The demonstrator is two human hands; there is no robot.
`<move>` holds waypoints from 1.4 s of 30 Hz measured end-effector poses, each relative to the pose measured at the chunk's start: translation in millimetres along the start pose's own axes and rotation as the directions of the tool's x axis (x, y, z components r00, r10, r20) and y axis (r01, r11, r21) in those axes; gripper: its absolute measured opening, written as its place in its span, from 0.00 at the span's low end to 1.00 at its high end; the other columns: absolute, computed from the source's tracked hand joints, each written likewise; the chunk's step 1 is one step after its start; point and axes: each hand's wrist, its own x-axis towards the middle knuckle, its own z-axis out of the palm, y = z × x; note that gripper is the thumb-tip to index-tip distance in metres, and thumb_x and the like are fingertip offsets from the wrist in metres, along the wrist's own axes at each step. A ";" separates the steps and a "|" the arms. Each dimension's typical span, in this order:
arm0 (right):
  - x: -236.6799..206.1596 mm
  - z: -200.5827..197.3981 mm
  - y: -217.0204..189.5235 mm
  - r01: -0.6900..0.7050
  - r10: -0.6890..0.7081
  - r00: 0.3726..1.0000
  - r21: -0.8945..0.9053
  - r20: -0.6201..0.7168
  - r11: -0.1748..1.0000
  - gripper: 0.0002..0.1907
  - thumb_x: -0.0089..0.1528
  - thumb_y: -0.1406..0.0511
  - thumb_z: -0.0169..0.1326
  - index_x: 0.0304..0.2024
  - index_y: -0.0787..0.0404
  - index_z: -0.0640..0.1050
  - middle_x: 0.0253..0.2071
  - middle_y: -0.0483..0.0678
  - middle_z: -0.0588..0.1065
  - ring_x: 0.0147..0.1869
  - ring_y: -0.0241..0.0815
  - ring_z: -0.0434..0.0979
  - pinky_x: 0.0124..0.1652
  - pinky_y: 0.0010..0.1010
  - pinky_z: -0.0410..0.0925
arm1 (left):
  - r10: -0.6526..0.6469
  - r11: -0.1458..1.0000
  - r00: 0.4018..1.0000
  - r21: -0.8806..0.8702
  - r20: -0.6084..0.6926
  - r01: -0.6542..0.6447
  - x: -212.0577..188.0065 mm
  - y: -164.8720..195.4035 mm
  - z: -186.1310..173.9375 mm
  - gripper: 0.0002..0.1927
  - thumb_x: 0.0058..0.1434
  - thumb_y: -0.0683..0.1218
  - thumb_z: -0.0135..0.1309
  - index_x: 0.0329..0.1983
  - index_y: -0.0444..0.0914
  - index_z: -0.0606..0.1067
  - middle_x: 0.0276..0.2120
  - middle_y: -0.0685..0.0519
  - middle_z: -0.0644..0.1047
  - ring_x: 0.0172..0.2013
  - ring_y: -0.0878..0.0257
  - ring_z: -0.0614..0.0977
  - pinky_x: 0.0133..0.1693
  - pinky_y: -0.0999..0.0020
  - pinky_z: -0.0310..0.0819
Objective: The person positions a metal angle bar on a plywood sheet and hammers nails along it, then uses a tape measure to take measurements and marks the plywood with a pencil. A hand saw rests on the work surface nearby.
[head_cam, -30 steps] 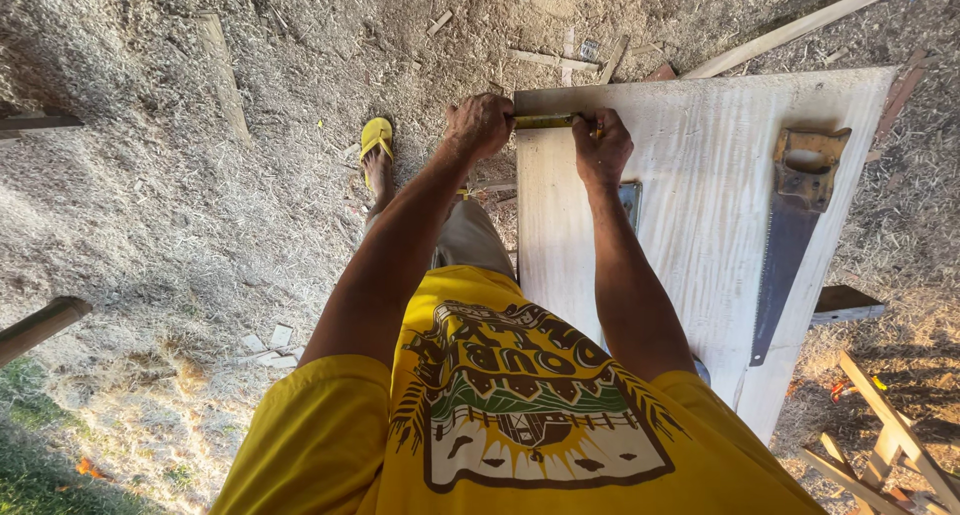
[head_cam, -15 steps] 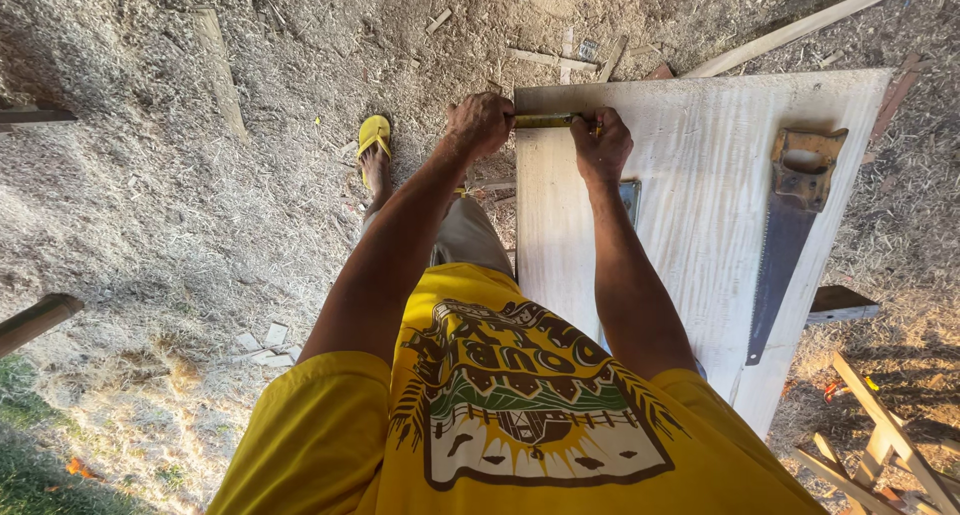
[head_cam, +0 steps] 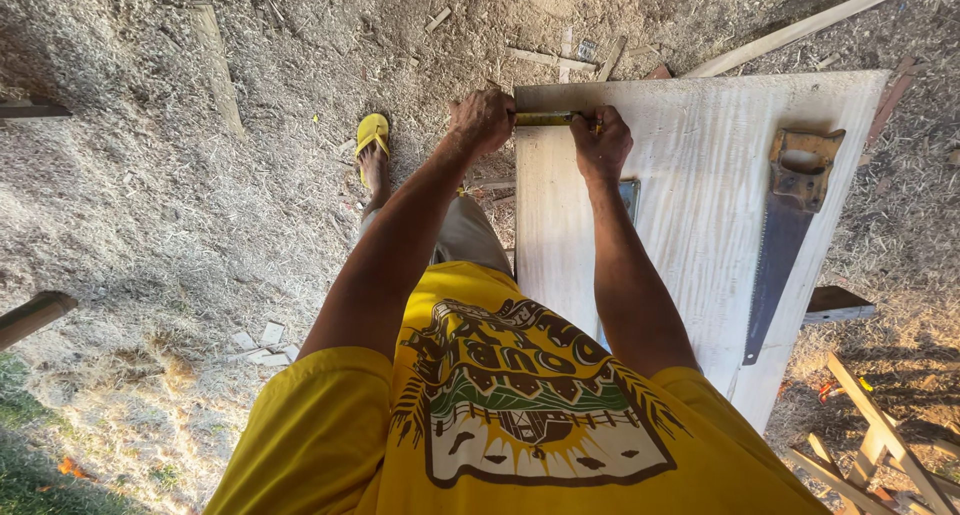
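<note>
The fingers of the left hand (head_cam: 482, 121) are curled shut around the near end of a yellow measuring tape (head_cam: 545, 119), right at the left edge of a pale wooden board (head_cam: 690, 215), while the fingers of the right hand (head_cam: 602, 143) are closed down on the same tape a little further along, pinning it flat to the board's surface. The tape runs straight between the two hands, close to the board's far edge and roughly parallel to it. Both forearms reach out from a yellow printed shirt (head_cam: 520, 415) that fills the bottom of the view. The board serves as the worktop here, lying level and stretching away to the right. Just below the right hand, partly hidden by the forearm, a grey metal square (head_cam: 628, 197) rests on the board. Well to the right, apart from both hands, a handsaw (head_cam: 785, 237) lies flat on the board with its worn wooden handle toward the far edge and its dark blade pointing back toward the person. Left of the board, a foot in a yellow sandal (head_cam: 372, 141) stands on ground (head_cam: 200, 205) covered with sawdust and shavings. Loose wooden offcuts (head_cam: 560, 57) lie scattered beyond the board's far edge, and a long pale batten (head_cam: 800, 27) slants away at the upper right.
</note>
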 end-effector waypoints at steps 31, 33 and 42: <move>-17.2 -8.1 -8.8 0.231 -0.187 0.957 0.191 -0.223 0.954 0.20 0.79 0.61 0.42 0.37 0.65 0.76 0.34 0.49 0.70 0.37 0.39 0.67 0.39 0.31 0.63 | -0.086 0.996 0.996 -0.010 0.000 0.086 9.9 5.3 -0.8 0.09 0.63 0.47 0.54 0.43 0.50 0.82 0.42 0.52 0.82 0.46 0.55 0.82 0.57 0.38 0.64; -22.0 -7.0 -12.2 -0.169 0.211 0.973 0.348 -0.088 0.922 0.23 0.78 0.58 0.40 0.34 0.64 0.75 0.25 0.47 0.68 0.25 0.34 0.60 0.28 0.26 0.55 | -0.108 0.994 0.994 -0.010 0.012 0.109 9.9 6.3 -0.9 0.09 0.65 0.47 0.53 0.44 0.49 0.81 0.41 0.51 0.82 0.45 0.55 0.83 0.57 0.38 0.63; -38.3 -11.7 -19.9 0.431 -0.438 0.886 -0.079 -0.152 0.899 0.07 0.64 0.74 0.58 0.42 0.63 0.73 0.36 0.51 0.75 0.36 0.44 0.79 0.39 0.34 0.74 | -0.117 0.993 0.993 0.020 0.033 0.116 9.4 7.3 -1.2 0.08 0.65 0.48 0.54 0.44 0.49 0.82 0.42 0.50 0.82 0.46 0.53 0.83 0.57 0.40 0.64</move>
